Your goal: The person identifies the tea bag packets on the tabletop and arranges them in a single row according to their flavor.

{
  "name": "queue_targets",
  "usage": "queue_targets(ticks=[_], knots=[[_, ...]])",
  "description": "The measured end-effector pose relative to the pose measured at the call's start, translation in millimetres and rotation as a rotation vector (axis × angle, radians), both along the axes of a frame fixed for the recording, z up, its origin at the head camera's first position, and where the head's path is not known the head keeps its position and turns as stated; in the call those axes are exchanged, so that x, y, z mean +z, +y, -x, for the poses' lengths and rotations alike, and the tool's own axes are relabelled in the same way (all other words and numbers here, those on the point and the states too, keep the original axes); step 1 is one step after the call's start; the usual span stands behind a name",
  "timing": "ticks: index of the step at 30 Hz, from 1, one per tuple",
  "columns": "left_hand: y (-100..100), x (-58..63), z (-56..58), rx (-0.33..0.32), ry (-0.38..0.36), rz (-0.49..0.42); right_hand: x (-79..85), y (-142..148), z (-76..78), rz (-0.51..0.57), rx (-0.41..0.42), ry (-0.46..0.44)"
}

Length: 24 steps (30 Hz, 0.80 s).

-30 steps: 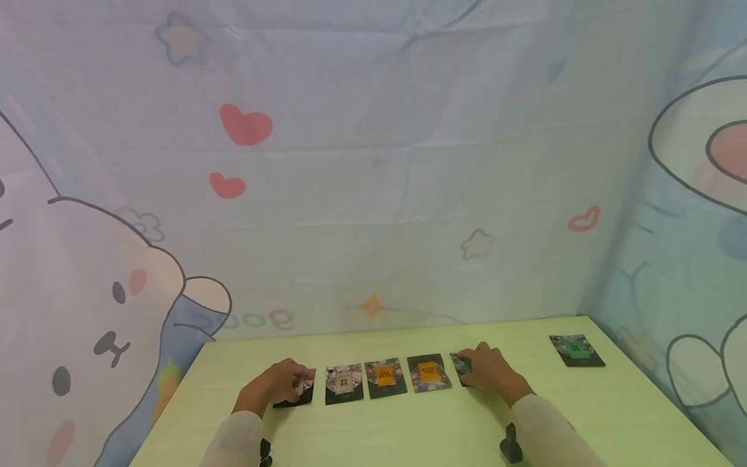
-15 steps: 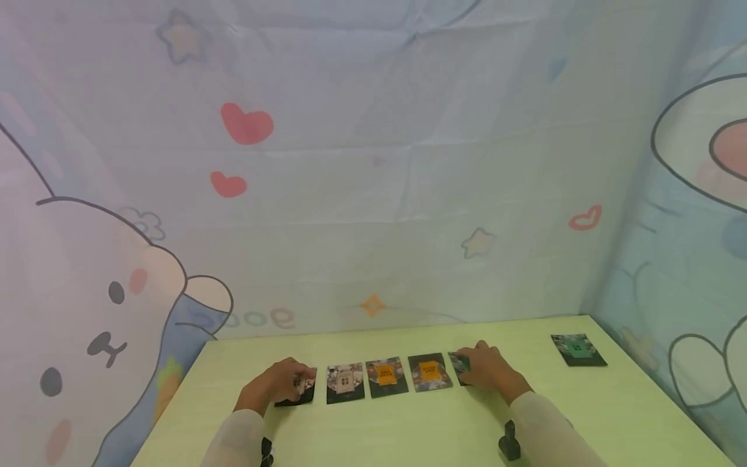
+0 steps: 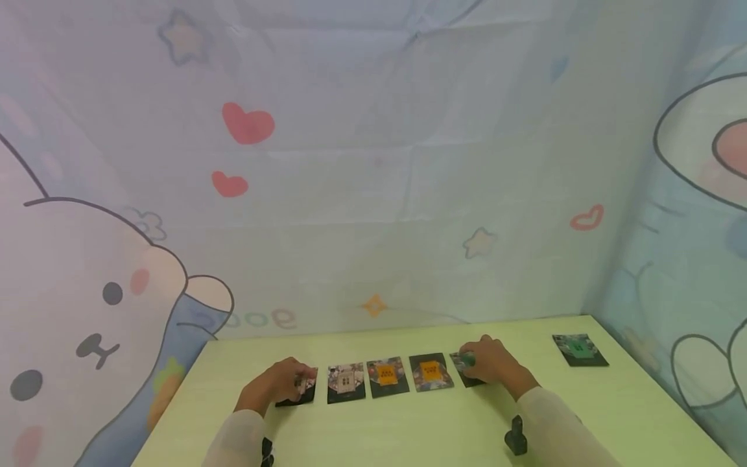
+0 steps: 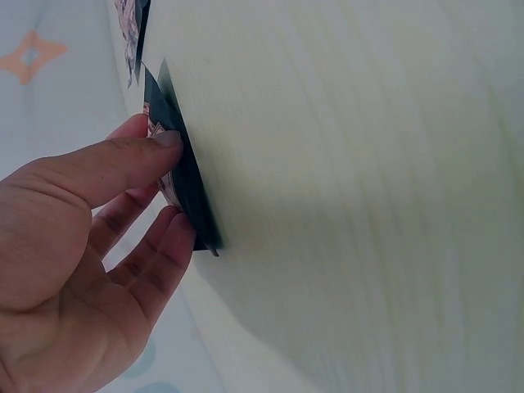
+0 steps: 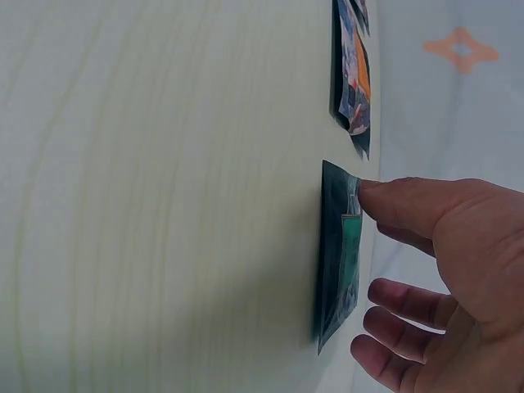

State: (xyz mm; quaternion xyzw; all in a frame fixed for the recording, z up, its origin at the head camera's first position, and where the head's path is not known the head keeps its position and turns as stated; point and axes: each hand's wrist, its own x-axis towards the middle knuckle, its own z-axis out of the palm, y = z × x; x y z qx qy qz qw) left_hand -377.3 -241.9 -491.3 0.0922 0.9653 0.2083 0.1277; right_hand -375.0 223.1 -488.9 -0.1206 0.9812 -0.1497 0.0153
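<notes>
In the head view, several flat printed packets lie in a row on the table. My left hand (image 3: 282, 381) is at the row's left end, on a dark packet with a pale label (image 3: 303, 397). The left wrist view shows the thumb pressed on this packet's face (image 4: 190, 192) and the fingers along its far edges. At the right end, my right hand (image 3: 491, 362) is over a dark packet with a green label (image 3: 471, 381). Seen from the right wrist, its thumb is at one upper corner of that packet (image 5: 334, 254), while the other fingers stand apart from it, loosely bent.
Between the hands lie a packet with a pale label (image 3: 345, 383) and two with orange labels, one left (image 3: 388, 376) and one right (image 3: 431, 372). Another green-labelled packet (image 3: 580, 350) lies far right. A printed cloth (image 3: 373, 194) hangs behind the pale yellow table (image 3: 379, 434).
My right hand has lifted slightly and shifted right, uncovering more of the green-labelled packet under it. The left hand stays on its packet.
</notes>
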Motion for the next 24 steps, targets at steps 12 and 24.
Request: queue_targets(ticks=[12,24], knots=[[2.1,4.2,-5.2,0.008,0.000,-0.019,-6.0,-1.8,1.5,-0.024,-0.034,0.041],[2.0,7.5,-5.7,0.002,-0.005,0.006,8.6,38.9,12.0,0.000,-0.108,0.075]])
